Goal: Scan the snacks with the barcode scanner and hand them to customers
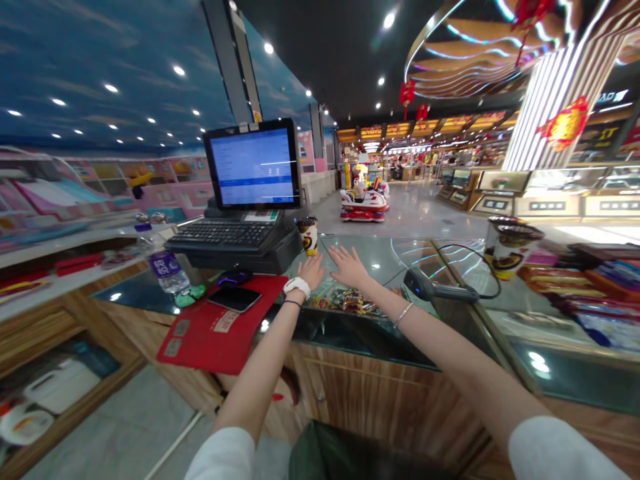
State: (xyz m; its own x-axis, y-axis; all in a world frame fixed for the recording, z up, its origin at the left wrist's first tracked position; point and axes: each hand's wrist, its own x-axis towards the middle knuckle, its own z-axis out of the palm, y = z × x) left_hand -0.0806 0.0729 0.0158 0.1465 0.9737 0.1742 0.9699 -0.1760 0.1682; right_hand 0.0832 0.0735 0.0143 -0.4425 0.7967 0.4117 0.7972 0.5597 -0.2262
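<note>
From the head camera, the left hand (311, 272) and right hand (349, 267) are held out low with fingers spread wide, gripping nothing, though whether they touch the glass counter (360, 252) is hard to judge. A paper cup (309, 237) stands just beyond the left hand; a barcode scanner (440, 287) lies to the right of the right hand. A till monitor (253, 165) and keyboard (223, 235) stand behind a red mat (225, 327) bearing a phone (234, 299). Past the counter, a kiddie ride (364, 203) sits on the polished mall floor (425, 213).
</note>
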